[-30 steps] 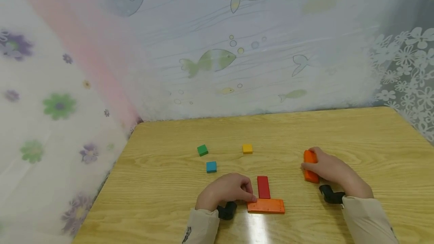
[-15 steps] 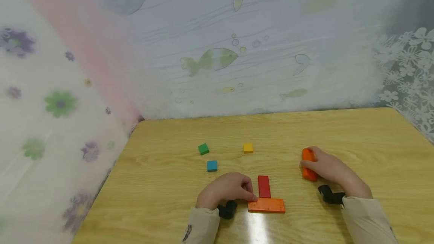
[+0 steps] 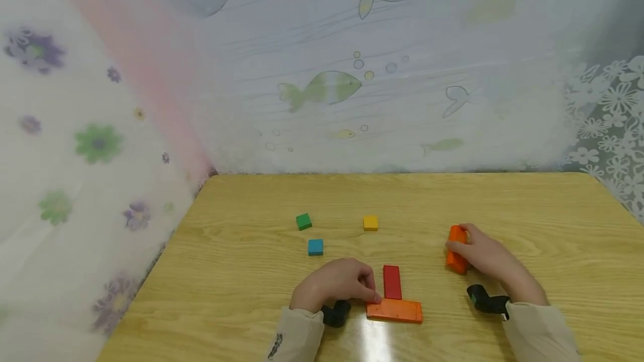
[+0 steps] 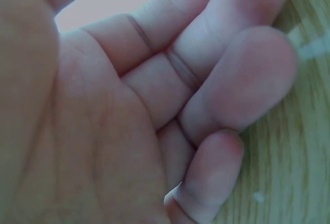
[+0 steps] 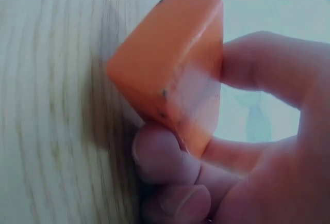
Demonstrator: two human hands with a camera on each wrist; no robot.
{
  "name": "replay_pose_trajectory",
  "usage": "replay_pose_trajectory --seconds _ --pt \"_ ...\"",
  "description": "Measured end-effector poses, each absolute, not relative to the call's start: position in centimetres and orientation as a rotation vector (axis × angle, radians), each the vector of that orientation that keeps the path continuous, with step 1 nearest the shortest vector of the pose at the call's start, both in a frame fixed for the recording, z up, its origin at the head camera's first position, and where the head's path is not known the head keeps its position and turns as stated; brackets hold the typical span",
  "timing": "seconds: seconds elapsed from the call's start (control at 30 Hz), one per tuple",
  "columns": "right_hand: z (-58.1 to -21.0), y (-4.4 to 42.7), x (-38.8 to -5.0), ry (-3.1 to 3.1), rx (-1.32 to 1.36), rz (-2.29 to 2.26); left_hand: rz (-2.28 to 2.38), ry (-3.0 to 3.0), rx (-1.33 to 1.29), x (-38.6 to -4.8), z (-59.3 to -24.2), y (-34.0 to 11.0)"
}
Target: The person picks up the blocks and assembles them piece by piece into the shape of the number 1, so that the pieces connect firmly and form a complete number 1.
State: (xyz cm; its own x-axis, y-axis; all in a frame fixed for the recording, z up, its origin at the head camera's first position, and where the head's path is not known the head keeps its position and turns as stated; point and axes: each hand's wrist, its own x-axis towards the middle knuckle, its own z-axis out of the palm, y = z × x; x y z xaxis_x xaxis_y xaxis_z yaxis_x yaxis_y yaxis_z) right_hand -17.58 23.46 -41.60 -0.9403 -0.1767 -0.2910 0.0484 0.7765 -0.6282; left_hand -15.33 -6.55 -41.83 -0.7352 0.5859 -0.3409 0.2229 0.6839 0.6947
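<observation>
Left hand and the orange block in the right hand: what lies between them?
The head view shows the red block, then bare tabletop, between the left hand and that orange block.

Blk [image 3: 392,282] btwn hands [image 3: 336,282] [image 3: 487,254], on tbl [image 3: 241,272].

I see the surface [image 3: 231,272] cut off at its near side; the right hand [image 3: 485,253] (partly) hides the orange block [image 3: 457,262].

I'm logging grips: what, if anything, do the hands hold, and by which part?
Right hand holds a thick orange block by its sides, toward the far end. Left hand touches the orange slab near its left end; whether it grips cannot be told.
</observation>
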Motion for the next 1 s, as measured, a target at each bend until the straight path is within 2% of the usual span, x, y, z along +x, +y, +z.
replay_pose_trajectory --seconds 0.43,1.0 --pt "-42.0 22.8 -17.8 2.66 -0.097 -0.915 0.913 2.293 0.589 -15.0 -41.9 -6.7" --pt "-42.6 22.0 -18.4 2.56 -0.132 -1.125 0.865 2.31 0.652 -15.4 -41.5 -6.5"
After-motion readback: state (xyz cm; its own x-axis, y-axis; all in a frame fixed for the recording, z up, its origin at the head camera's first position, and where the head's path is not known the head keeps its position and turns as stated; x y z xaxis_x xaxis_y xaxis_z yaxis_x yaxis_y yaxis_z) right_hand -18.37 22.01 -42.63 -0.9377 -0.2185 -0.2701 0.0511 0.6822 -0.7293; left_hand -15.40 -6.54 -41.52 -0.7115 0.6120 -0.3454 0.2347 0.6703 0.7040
